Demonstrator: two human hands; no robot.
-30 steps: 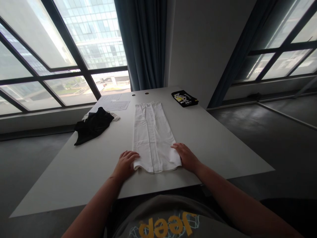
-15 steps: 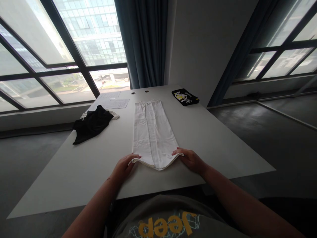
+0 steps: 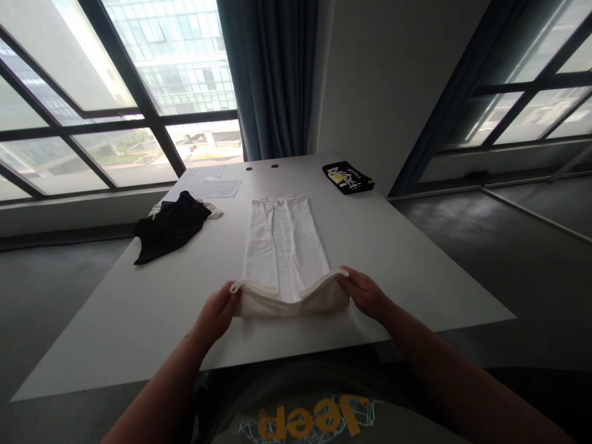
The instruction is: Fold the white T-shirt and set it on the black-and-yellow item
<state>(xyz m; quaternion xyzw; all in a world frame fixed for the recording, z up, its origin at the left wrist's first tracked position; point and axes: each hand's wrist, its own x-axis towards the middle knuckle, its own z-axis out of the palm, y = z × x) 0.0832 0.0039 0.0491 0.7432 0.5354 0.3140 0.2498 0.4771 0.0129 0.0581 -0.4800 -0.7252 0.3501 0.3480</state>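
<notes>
I have the near end of the folded white garment (image 3: 261,246) up in both hands, where a moment ago it lay flat on the table (image 3: 398,283) with my palms beside it. My left hand (image 3: 216,316) grips the left corner of that end and my right hand (image 3: 367,296) grips the right one; both are closed on the cloth, though the fingertips are partly hidden by it. The raised edge sags between my hands, and a band of cloth now shows below it, facing me; whether its lowest part touches the tabletop I cannot tell. The garment's far end has also slid towards me, so more bare surface separates it from the table's far edge. The rest lies flat, lengthwise along the middle of the table, its two side panels turned in with a strip between them. As I judge it, the lift puts the whole near end under my control, but the loose inner edges of those panels could drift out of line if my hands pull unevenly. Nothing else has shifted: the crumpled black garment (image 3: 178,222) stays by the table's left edge, and the black printed garment (image 3: 348,179) sits folded near the far right corner.
</notes>
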